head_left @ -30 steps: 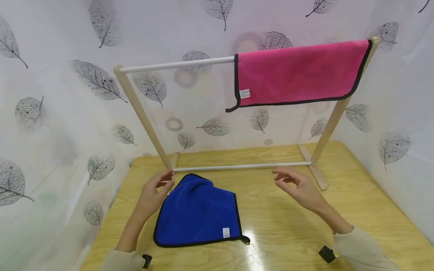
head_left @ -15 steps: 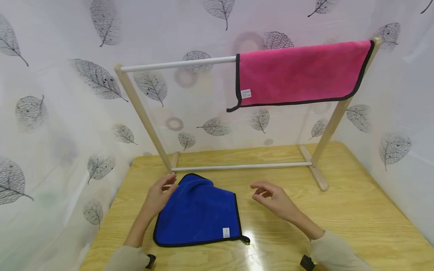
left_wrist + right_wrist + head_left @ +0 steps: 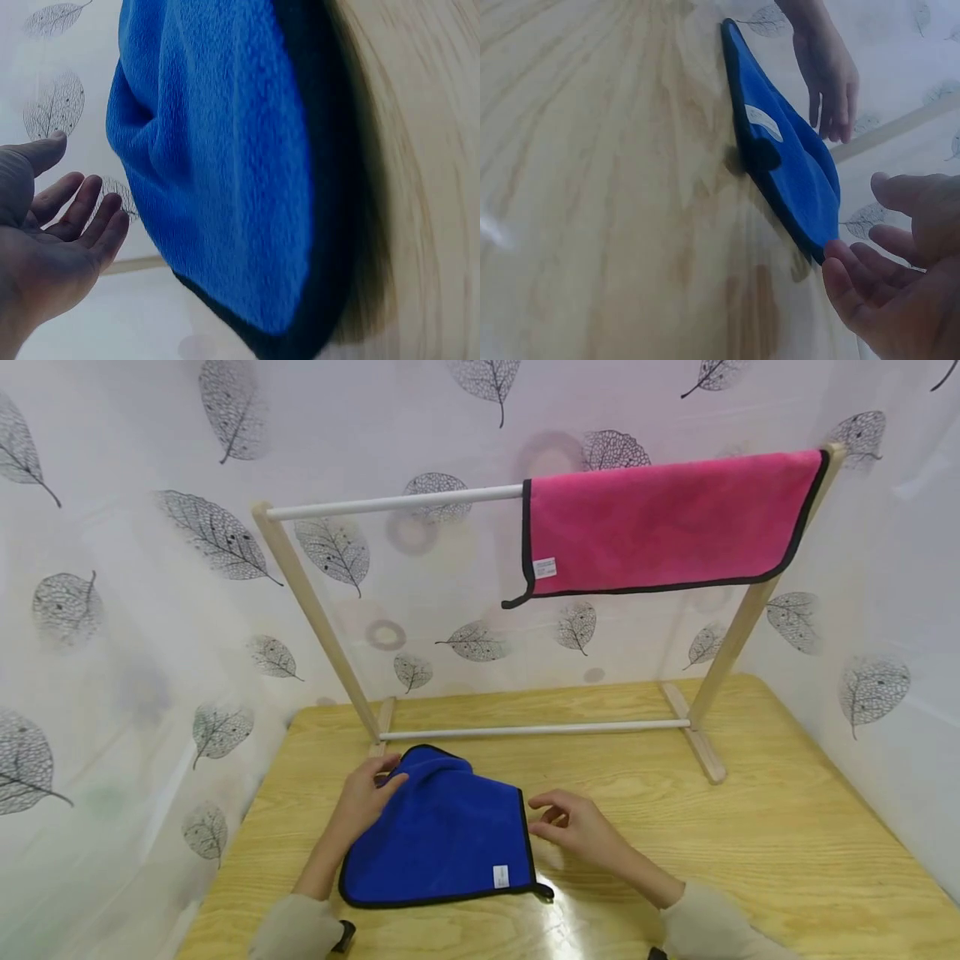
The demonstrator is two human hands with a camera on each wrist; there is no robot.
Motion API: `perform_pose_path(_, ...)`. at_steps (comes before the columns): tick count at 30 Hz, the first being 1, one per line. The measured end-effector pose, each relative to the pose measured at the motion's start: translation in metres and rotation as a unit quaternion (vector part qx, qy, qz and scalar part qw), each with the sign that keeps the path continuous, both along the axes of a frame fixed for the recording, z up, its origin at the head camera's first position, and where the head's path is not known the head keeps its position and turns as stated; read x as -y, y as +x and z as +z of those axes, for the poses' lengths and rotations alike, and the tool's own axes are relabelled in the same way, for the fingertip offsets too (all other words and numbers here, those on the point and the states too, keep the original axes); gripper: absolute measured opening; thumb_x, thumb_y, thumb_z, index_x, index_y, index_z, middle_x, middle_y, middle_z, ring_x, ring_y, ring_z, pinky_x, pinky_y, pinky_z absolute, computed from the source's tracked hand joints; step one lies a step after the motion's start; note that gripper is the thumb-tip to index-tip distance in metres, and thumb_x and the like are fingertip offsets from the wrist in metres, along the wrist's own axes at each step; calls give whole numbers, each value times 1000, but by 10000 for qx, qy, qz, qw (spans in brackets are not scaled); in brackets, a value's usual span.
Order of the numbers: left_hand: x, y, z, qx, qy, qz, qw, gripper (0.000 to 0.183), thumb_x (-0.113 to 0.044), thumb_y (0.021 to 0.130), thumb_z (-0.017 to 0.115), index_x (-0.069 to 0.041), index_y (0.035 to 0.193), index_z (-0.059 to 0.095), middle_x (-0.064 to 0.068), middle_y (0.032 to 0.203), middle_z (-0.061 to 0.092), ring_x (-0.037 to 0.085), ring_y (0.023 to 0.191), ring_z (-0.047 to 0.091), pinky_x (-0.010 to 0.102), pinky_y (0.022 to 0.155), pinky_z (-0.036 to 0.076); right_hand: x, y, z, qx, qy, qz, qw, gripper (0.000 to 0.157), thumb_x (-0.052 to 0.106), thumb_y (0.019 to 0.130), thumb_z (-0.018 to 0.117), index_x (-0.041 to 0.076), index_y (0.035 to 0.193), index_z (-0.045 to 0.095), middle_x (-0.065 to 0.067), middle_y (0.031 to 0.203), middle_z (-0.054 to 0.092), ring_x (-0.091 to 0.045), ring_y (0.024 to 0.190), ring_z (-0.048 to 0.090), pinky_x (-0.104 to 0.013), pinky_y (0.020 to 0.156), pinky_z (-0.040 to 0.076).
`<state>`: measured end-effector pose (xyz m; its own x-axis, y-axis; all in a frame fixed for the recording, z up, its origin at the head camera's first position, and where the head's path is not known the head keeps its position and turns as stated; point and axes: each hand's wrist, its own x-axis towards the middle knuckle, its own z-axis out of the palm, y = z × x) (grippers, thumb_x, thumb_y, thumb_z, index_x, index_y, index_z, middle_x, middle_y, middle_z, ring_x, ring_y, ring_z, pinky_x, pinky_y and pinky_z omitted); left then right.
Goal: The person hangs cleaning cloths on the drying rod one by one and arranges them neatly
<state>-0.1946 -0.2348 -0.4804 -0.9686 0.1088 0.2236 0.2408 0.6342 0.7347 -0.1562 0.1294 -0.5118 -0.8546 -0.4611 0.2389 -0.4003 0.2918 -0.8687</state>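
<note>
A blue towel (image 3: 450,835) with black edging, a white label and a small black loop lies rumpled on the table, its far left part folded into a ridge. Over its upper left edge hovers my left hand (image 3: 363,802), fingers loosely bent and holding nothing; the left wrist view shows that hand (image 3: 60,232) apart from the cloth. My right hand (image 3: 577,831) is just beside the towel's right edge, fingers relaxed around air. In the right wrist view, the right fingertips (image 3: 836,251) appear close to a towel corner; whether they touch it I cannot tell.
Behind the towel stands a wooden rack with a white top bar (image 3: 397,503) and a white lower bar (image 3: 540,728). A pink towel (image 3: 667,527) with black edging hangs over the top bar's right half. Leaf-patterned sheeting (image 3: 150,652) surrounds the wooden table (image 3: 750,843).
My right hand has moved left and nearer, from open table to the blue towel's right edge. The left hand has shifted slightly right and down, over the towel's left edge. Both towels are unmoved.
</note>
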Motion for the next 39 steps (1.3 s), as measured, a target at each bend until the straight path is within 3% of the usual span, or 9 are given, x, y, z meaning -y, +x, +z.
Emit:
perform_pose_path(9, -9, -8, -8, 90, -242, -29, 9997, 39, -9, 97, 72, 9, 131, 64, 25, 126, 65, 42, 121, 61, 55, 104, 49, 16, 8, -6, 225, 226, -88, 9995, 35, 11, 90, 81, -8, 117, 69, -13, 101, 69, -9, 83, 65, -26, 71, 57)
perform_pose_path(15, -11, -13, -18, 71, -410, 10, 9991, 38, -8, 96, 73, 9, 129, 65, 26, 126, 66, 44, 122, 60, 56, 105, 47, 24, 12, -9, -221, 856, 90, 9960, 41, 10, 85, 86, -7, 117, 68, -7, 101, 62, -6, 77, 56, -22, 65, 51)
perform_pose_path(21, -15, -17, -26, 92, -490, -30, 9988, 35, -8, 97, 72, 10, 127, 67, 27, 124, 68, 47, 122, 58, 59, 106, 45, 28, 15, -6, -812, 1679, 203, 9822, 48, 13, 79, 90, -7, 118, 71, -5, 110, 58, -5, 77, 52, -24, 68, 51)
perform_pose_path(24, -15, -19, -27, 203, -444, -24, 9988, 33, -8, 97, 71, 9, 124, 69, 26, 122, 69, 48, 122, 59, 59, 106, 45, 26, 16, -5, -1010, 1889, 140, 9767, 39, 12, 80, 89, -3, 112, 75, -1, 106, 57, -4, 79, 52, -27, 73, 52)
perform_pose_path(30, -17, -20, -29, 422, -518, 62, 9977, 29, -12, 98, 71, 5, 121, 72, 23, 121, 70, 46, 121, 60, 58, 105, 47, 18, 17, -5, -1007, 1759, 94, 9792, 12, 3, 80, 84, 3, 91, 80, 5, 90, 58, -2, 75, 52, -23, 67, 51)
perform_pose_path(34, -18, -19, -28, 563, -546, -40, 9969, 34, -13, 99, 70, 6, 126, 69, 25, 127, 68, 47, 125, 58, 59, 107, 45, 11, 19, -3, -979, 1681, 110, 9808, 10, 1, 78, 83, 4, 87, 81, 7, 86, 58, -2, 74, 52, -23, 66, 50)
perform_pose_path(39, -20, -18, -28, 507, -732, -414, 9952, 38, -10, 98, 70, 14, 127, 65, 31, 129, 64, 51, 127, 54, 61, 109, 42, -3, 20, -1, -1103, 1715, 77, 9790, 11, 1, 76, 84, 7, 85, 82, 7, 86, 61, -5, 79, 56, -26, 69, 51)
